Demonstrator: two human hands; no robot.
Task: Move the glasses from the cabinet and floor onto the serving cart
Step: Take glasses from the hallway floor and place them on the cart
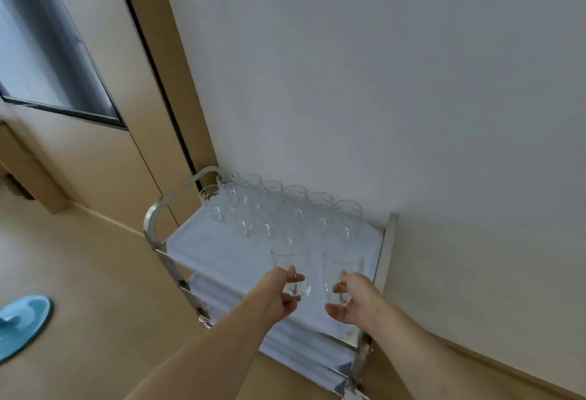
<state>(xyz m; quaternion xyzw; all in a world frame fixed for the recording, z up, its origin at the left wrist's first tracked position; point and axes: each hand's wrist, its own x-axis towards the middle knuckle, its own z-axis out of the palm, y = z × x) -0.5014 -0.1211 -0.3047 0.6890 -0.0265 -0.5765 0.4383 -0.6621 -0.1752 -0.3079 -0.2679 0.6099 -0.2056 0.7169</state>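
A steel serving cart (152, 225) stands against the white wall, its top shelf covered by a white cloth. Several clear stemmed glasses (295, 203) stand in rows along the back of that shelf. My left hand (280, 295) grips a clear glass (290, 268) by its lower part, above the cloth near the front. My right hand (352, 299) holds a second clear glass (341, 269) in the same way, just to the right of the first. Both glasses are upright.
A lower shelf (301, 355) of the cart also has a white cloth. A beige door with a dark window (54, 60) is on the left. A blue slipper (22, 323) lies on the beige floor at the left edge.
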